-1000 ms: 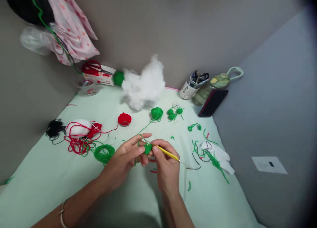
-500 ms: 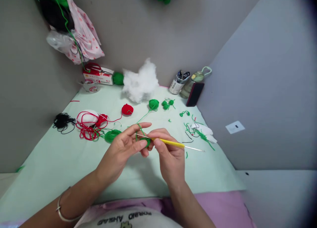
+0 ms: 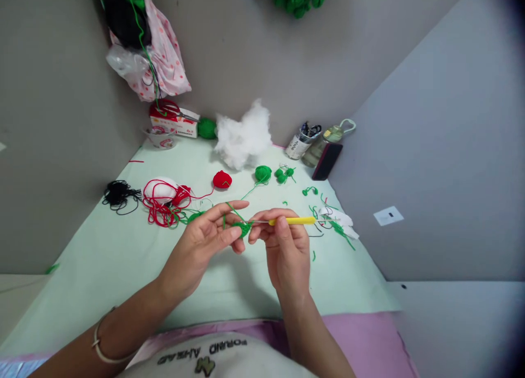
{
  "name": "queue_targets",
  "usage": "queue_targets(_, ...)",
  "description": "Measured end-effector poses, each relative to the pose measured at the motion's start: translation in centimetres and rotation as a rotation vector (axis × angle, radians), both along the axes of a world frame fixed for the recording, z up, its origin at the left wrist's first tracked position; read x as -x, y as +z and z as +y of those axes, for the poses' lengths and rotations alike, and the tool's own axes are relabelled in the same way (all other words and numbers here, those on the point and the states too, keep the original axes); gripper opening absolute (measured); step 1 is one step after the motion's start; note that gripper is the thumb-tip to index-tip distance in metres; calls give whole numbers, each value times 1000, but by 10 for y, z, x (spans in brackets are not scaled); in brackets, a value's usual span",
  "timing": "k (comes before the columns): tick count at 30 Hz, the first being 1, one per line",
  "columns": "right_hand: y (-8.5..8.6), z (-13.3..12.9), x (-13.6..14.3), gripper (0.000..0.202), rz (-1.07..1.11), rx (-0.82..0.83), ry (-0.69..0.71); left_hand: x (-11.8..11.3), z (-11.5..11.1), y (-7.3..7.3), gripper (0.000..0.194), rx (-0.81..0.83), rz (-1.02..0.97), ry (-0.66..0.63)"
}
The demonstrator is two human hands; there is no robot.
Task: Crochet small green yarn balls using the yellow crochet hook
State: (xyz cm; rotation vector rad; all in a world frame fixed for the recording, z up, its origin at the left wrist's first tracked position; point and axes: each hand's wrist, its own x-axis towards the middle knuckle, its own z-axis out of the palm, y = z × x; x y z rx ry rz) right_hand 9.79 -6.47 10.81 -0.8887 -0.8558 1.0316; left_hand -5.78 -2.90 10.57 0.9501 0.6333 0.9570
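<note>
Between thumb and fingers, my left hand (image 3: pixel 207 238) pinches a small green crochet piece (image 3: pixel 245 228). Green yarn runs over its raised index finger and leads back toward a green yarn ball (image 3: pixel 263 174). My right hand (image 3: pixel 289 246) grips a crochet hook (image 3: pixel 297 221) by its yellow handle, the thumb on top. The hook lies nearly level, its thin metal tip pointing left and meeting the edge of the green piece. Both hands are held above the table, close together.
Red yarn (image 3: pixel 162 216) wound about a white ball, black yarn (image 3: pixel 118 195) and a red ball (image 3: pixel 222 179) lie left. White stuffing (image 3: pixel 244 134) sits at the back. A pen cup (image 3: pixel 298 143), phone (image 3: pixel 327 161) and bottle stand back right, near yarn scraps (image 3: pixel 338 225).
My right hand has drawn the hook slightly right and levelled it, and the hook's tip has moved from beyond the green piece to its right edge. The view has shifted a little.
</note>
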Motion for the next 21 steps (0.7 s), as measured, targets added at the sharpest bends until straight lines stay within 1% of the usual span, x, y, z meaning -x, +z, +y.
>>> queue_targets(8,-4,9,-5,24,-69,-39,34,5,10,-3,32,-7,70,38)
queue_targets(12,-6,13,-8,24,-174,-39,-2,4,19,-6,33,-32,91,51)
queue_targets(15,-7,15,-8,23,-316,-103,-49,4,25,-9,35,-59,140,70)
queue_targets(17,-10,15,-8,24,-441,-168,-90,4,27,-10,35,-90,203,106)
queue_targets(19,-15,15,-8,26,-595,-239,-129,2,27,-10,36,-113,253,165)
queue_targets(21,-23,15,-8,30,-786,-298,-171,-1,27,-10,42,-88,218,189)
